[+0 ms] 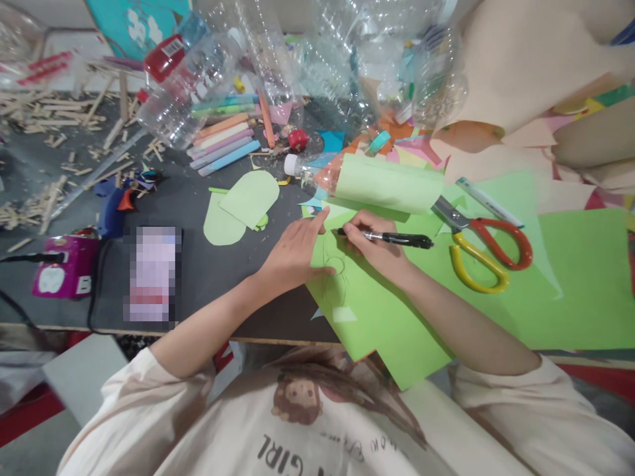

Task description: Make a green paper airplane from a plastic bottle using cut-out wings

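My right hand (pixel 373 243) grips a black pen (pixel 404 238), its tip on a sheet of green paper (pixel 391 330). Rounded outlines are drawn on the sheet beside the pen. Fingers spread, my left hand (pixel 297 250) lies flat on the paper's left edge. Just beyond the hands, a plastic bottle wrapped in light green paper (pixel 389 184) lies on its side. Scissors (pixel 479 241) with red and yellow handles rest to the right of my right hand. Left of my left hand are light green rounded cutouts (pixel 253 198).
A phone (pixel 153 274) and a purple box-shaped charger (pixel 64 266) with cables lie at the left. Coloured sticks (pixel 225 145), clear plastic bottles (pixel 367 59) and wooden sticks (pixel 54 109) fill the back. A capped marker (pixel 489 201) lies beyond the scissors.
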Available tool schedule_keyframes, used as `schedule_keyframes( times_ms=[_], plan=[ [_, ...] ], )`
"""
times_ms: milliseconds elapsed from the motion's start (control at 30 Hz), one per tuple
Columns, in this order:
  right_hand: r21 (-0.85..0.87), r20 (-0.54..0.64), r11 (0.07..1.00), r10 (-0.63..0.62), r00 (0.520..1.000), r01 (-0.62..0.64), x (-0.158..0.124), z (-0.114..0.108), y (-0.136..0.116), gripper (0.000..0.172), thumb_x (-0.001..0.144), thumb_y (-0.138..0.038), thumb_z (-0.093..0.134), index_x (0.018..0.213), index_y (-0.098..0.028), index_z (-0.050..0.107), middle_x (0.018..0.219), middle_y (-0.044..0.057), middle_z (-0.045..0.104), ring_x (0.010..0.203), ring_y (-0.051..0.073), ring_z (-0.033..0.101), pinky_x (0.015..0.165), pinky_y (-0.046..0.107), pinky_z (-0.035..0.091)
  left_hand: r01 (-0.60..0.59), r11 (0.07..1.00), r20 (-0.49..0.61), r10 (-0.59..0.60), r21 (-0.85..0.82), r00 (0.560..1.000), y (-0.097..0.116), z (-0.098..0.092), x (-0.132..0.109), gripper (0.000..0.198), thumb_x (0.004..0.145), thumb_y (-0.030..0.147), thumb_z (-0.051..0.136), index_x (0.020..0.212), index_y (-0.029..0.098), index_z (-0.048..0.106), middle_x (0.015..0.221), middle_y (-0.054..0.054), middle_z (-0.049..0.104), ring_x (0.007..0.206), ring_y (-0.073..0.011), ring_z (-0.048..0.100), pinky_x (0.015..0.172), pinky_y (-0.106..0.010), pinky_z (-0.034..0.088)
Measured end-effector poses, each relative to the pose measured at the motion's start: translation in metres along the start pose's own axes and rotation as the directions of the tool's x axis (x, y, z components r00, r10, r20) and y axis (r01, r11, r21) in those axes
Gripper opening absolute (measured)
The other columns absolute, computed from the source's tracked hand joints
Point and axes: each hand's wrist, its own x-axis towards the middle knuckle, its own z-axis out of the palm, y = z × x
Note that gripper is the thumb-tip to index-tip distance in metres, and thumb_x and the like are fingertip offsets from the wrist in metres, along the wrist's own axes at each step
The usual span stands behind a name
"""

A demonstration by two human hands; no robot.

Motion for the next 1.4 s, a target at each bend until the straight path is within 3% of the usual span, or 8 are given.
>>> schedule_keyframes(
  times_ms=[200,367,533,633,900,1133,1400],
  plan=[
    [0.054,-0.058,0.998,0.041,0.997,-0.038,0.0,-0.002,0.0031,0.033,0.08,-0.038,0.056,0.055,-0.024,0.042,0.048,-0.003,0.049,0.046,0.012,0.044,0.048,0.029,0.035,-0.027,1.0,-0.012,0.027,0.012,1.0,-0.0008,0.0012,-0.0009,0.096,0.073,0.045,0.071,0.149,0.019,0.018,0.123,-0.012,0.057,0.116,-0.0297,0.049,0.103,-0.045,0.037],
    [0.115,-0.025,0.992,0.061,0.998,-0.058,-0.0031,-0.0029,0.0013,0.031,0.078,-0.033,0.054,0.051,-0.024,0.042,0.043,-0.003,0.045,0.04,0.011,0.04,0.043,0.028,0.034,-0.034,0.999,-0.003,0.034,0.039,0.999,-0.0029,0.0009,-0.0015,0.093,0.077,0.049,0.068,0.15,0.017,0.019,0.13,-0.015,0.053,0.122,-0.0312,0.045,0.106,-0.046,0.035],
    [0.096,0.023,0.994,0.053,0.998,-0.055,-0.0052,-0.0041,0.0003,0.031,0.077,-0.031,0.052,0.05,-0.023,0.039,0.043,-0.005,0.043,0.041,0.01,0.039,0.044,0.026,0.033,-0.046,0.989,0.06,0.038,0.142,0.997,-0.0055,-0.0037,-0.0003,0.062,0.083,0.047,0.062,0.138,0.024,0.047,0.14,-0.014,0.045,0.131,-0.0335,0.038,0.109,-0.051,0.032],
    [0.054,0.053,0.998,0.022,0.998,-0.025,-0.0047,-0.0038,0.0008,0.029,0.076,-0.031,0.05,0.051,-0.023,0.039,0.045,-0.005,0.043,0.043,0.01,0.04,0.046,0.027,0.032,-0.056,0.985,0.076,0.044,0.166,0.996,-0.006,-0.0057,0.0004,0.051,0.084,0.043,0.063,0.132,0.027,0.055,0.142,-0.013,0.045,0.132,-0.0333,0.038,0.109,-0.053,0.032],
    [-0.015,0.092,0.999,-0.035,0.995,0.037,-0.004,-0.001,0.0027,0.033,0.078,-0.032,0.052,0.052,-0.024,0.035,0.046,-0.004,0.042,0.044,0.011,0.036,0.047,0.028,0.027,-0.058,0.983,0.081,0.044,0.173,0.996,-0.0059,-0.0063,0.0008,0.052,0.084,0.045,0.063,0.132,0.027,0.056,0.142,-0.014,0.045,0.131,-0.0343,0.039,0.109,-0.055,0.032],
    [-0.013,0.032,1.0,-0.004,0.999,0.004,-0.0043,-0.0025,0.0027,0.029,0.079,-0.028,0.049,0.053,-0.024,0.037,0.046,-0.004,0.045,0.045,0.012,0.04,0.047,0.029,0.03,-0.064,0.983,0.06,0.054,0.172,0.997,-0.0077,-0.0045,0.0009,0.053,0.082,0.047,0.064,0.131,0.028,0.056,0.14,-0.013,0.046,0.13,-0.0325,0.04,0.109,-0.052,0.033],
    [-0.019,0.086,1.0,-0.008,0.996,0.01,-0.0041,-0.002,0.0032,0.03,0.077,-0.027,0.051,0.052,-0.023,0.035,0.047,-0.004,0.044,0.045,0.011,0.038,0.048,0.028,0.028,-0.053,0.984,0.075,0.04,0.171,0.996,-0.0056,-0.0055,0.0017,0.053,0.082,0.044,0.065,0.132,0.026,0.056,0.141,-0.015,0.046,0.131,-0.0342,0.04,0.109,-0.054,0.032]
  ],
)
